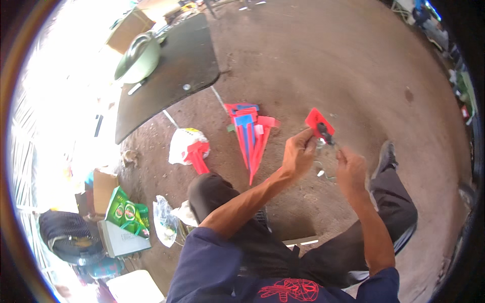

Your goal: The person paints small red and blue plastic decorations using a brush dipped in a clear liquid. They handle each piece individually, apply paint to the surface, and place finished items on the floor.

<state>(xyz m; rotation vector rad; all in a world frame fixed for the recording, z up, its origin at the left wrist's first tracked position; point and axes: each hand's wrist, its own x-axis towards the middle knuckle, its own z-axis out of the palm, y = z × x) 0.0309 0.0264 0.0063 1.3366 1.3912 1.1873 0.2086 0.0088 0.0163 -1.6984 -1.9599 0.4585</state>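
My left hand pinches the lower edge of a small red flat piece, held up over the dirt floor. A dark lump sits against the piece's lower right side; its kind cannot be made out. Just right of it, my right hand is closed with fingertips pressed together, somewhat blurred by motion; what they hold is too small to tell. Ahead and left on the floor lies a pile of red and blue flat strips. Closer in, more red strips rest on a white plastic bag.
A dark low table at the far left bears a pale green basin. At left lie a green bag, a grey box and a clear plastic bag. My bent legs flank the floor beneath my hands.
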